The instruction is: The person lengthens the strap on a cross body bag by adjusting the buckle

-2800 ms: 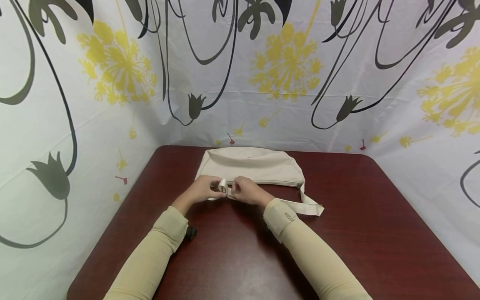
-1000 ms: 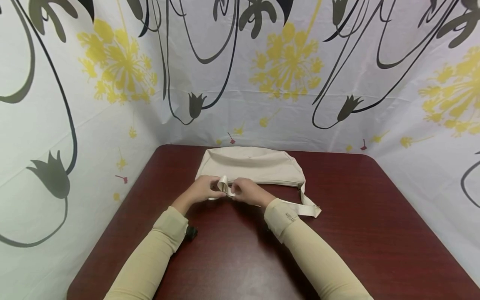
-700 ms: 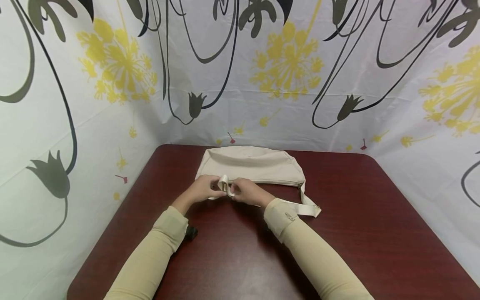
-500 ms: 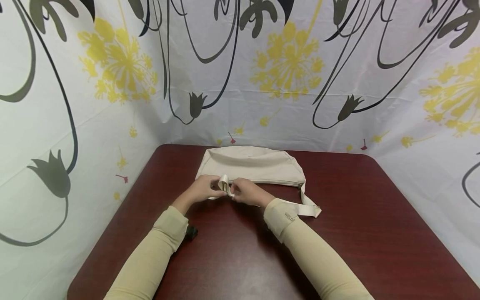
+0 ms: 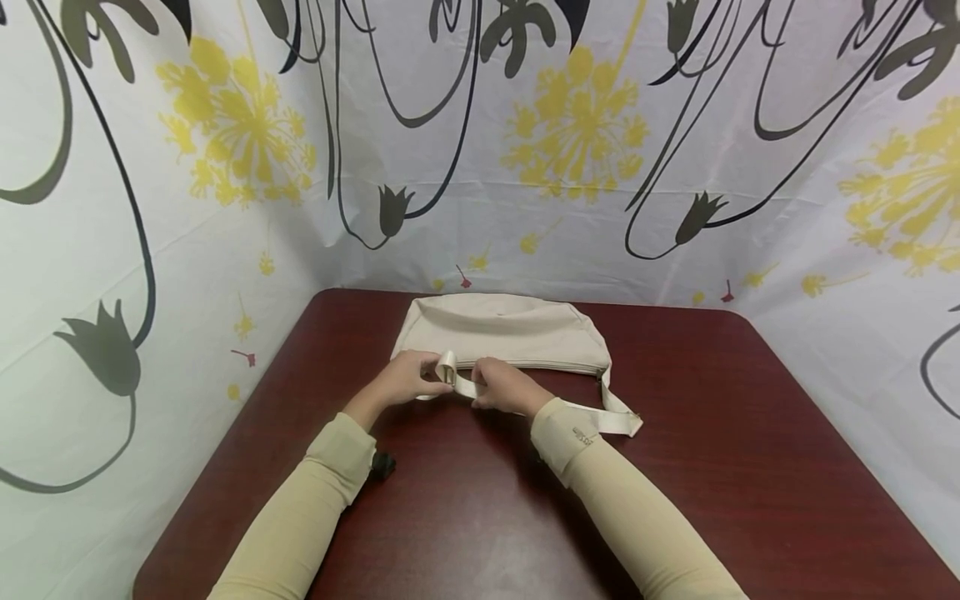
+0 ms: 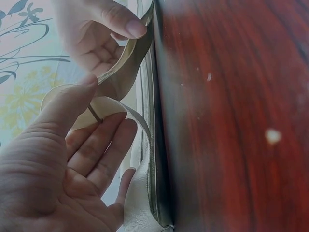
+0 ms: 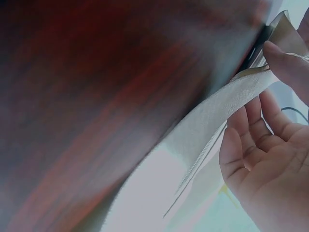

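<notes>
A cream shoulder bag [image 5: 502, 332] lies on the table, its zipper edge toward me. My left hand [image 5: 408, 377] pinches the cream strap at a small raised loop [image 5: 447, 363]. A thin metal slider bar [image 6: 95, 114] shows inside that loop in the left wrist view. To the right, my right hand [image 5: 510, 386] holds the flat strap [image 7: 203, 113] between thumb and fingers. A short stretch of strap runs between the two hands. Past the right hand the strap [image 5: 611, 421] lies on the table, folded at a corner and joined to the bag's right end.
The dark red wooden table [image 5: 480, 500] has rounded corners. A patterned white cloth [image 5: 480, 167] surrounds it at the back and both sides, close to the table's far edge. A small dark object [image 5: 382, 467] sits beside the left sleeve.
My right hand has slid a little to the right along the strap, so more strap shows between the hands. The left hand, loop and bag stay in place.
</notes>
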Demonstrator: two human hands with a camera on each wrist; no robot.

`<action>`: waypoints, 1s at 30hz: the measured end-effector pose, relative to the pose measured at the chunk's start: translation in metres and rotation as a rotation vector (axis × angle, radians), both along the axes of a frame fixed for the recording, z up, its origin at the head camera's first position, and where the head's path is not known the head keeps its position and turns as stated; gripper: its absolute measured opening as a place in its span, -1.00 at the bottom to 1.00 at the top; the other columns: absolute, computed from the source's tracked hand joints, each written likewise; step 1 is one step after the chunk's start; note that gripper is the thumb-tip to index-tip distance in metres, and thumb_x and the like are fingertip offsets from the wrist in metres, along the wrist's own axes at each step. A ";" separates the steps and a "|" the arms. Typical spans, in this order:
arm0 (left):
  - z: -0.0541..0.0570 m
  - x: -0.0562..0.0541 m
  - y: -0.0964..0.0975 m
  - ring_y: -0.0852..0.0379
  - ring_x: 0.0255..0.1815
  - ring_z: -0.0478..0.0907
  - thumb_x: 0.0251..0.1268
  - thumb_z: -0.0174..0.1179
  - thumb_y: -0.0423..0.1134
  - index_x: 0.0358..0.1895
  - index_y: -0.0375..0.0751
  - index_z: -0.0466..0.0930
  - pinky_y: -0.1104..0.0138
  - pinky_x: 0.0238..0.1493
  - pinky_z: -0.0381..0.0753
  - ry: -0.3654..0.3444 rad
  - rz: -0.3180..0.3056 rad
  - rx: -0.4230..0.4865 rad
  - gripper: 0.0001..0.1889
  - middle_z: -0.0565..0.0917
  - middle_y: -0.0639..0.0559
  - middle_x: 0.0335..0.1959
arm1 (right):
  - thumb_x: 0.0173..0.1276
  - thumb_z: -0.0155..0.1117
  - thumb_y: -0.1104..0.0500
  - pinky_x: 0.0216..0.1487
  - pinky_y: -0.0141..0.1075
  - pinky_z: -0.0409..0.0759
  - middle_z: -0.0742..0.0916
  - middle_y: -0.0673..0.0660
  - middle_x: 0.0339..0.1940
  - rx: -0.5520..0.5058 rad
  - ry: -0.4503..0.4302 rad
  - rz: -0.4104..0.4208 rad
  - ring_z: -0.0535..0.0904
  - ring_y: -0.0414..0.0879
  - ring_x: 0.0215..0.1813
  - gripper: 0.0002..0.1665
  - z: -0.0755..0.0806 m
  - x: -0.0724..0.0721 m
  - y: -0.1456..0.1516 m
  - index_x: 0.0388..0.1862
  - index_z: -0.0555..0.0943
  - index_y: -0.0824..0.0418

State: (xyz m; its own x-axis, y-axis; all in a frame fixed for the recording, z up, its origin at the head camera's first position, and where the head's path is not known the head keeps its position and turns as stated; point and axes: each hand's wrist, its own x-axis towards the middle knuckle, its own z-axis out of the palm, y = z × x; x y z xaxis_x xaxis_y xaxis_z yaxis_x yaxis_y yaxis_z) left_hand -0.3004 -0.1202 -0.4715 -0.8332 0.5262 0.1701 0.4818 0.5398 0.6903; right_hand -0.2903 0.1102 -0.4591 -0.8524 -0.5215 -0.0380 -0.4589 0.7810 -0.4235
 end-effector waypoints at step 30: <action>0.000 0.003 0.001 0.24 -0.35 0.55 0.20 0.49 -0.09 -0.26 -0.04 0.62 0.30 -0.21 0.54 0.028 -0.002 -0.053 -0.77 0.69 0.22 -0.38 | 0.17 0.59 0.17 -0.03 -0.22 0.51 0.62 0.03 -0.26 -0.089 0.046 0.055 0.51 -0.12 -0.19 -0.61 -0.001 -0.003 -0.007 -0.17 0.55 0.23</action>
State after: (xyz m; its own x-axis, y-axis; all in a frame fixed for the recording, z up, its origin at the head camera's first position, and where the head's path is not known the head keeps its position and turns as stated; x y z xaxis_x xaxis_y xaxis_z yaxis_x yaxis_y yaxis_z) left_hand -0.2969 -0.1195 -0.4716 -0.8275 0.5365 0.1654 0.5017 0.5746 0.6467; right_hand -0.2938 0.1027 -0.4600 -0.8222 -0.5671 0.0490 -0.5207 0.7146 -0.4672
